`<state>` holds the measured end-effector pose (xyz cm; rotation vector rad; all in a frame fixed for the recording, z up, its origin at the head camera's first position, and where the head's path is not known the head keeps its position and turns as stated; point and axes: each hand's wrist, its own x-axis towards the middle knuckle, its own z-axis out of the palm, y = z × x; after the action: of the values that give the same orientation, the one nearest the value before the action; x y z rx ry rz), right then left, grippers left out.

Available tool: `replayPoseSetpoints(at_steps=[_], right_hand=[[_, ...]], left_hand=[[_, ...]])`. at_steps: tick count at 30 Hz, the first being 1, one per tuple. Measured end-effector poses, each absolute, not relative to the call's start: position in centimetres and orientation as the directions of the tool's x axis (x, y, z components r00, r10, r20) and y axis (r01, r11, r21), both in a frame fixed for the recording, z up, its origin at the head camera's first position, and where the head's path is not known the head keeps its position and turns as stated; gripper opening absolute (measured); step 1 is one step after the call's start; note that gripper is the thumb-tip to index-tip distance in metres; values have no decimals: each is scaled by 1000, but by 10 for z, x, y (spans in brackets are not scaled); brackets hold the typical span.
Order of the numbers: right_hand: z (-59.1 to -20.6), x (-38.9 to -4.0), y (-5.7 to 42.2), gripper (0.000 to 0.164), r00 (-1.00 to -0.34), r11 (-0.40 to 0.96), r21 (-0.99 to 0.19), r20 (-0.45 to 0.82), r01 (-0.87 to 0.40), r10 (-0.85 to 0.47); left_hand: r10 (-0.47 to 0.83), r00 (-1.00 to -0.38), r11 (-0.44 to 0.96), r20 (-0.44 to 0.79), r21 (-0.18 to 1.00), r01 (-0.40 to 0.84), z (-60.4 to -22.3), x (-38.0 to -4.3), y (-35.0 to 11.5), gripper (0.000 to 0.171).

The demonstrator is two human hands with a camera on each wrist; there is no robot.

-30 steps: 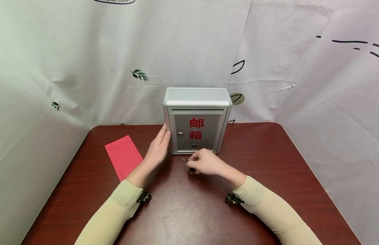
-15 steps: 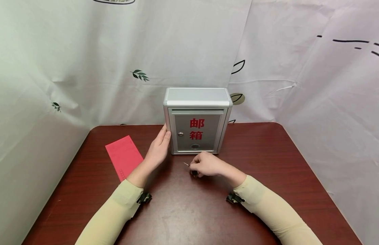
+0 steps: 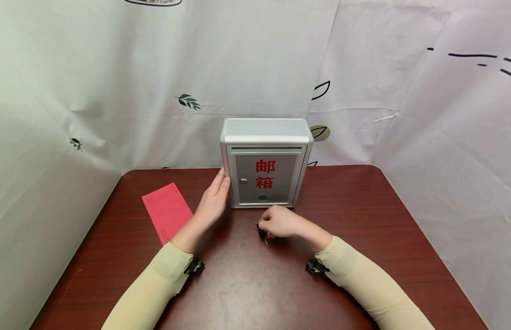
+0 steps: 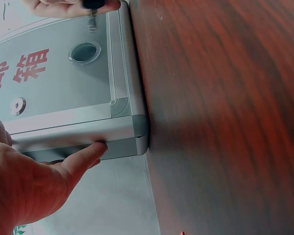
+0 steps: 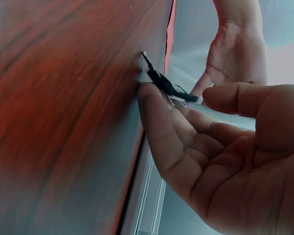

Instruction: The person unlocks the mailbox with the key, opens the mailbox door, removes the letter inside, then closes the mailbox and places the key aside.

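Note:
A silver mailbox (image 3: 265, 172) stands upright at the back of the table, its door closed, with red characters and a round lock (image 3: 243, 180) on the front. My left hand (image 3: 214, 198) rests against the mailbox's left side, fingers straight along it. Just in front of the box's bottom edge, my right hand (image 3: 281, 222) holds a pair of black-headed keys (image 3: 262, 233) between thumb and fingers. One key (image 5: 159, 81) shows in the right wrist view with its metal blade pointing away from the fingertips. Part of the keys is hidden by the fingers.
A red envelope (image 3: 166, 210) lies on the table left of the mailbox, partly behind the left forearm. The dark red wooden table (image 3: 354, 206) reaches to white patterned cloth (image 3: 255, 59) at the back and sides.
My right hand has drawn slightly right and toward me, away from the mailbox's base. The keys have turned in its fingers, one blade now pointing down. My left hand stays put.

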<state>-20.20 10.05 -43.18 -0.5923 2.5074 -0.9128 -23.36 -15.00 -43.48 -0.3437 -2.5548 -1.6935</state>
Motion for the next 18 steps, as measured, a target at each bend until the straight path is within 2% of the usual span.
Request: replayPoseSetpoints(at_steps=[12,18], right_hand=[[-440,-216,111,25,-858,776,-535,-170,-334,-485],[-427,-213,127,23,-873,791,-534,-182,-299,-453]], left_hand=[[154,-973,357,174,908,219,-436,-234,-151,62],[152,-972,397,179,890,226,-436,-234,-152,63]])
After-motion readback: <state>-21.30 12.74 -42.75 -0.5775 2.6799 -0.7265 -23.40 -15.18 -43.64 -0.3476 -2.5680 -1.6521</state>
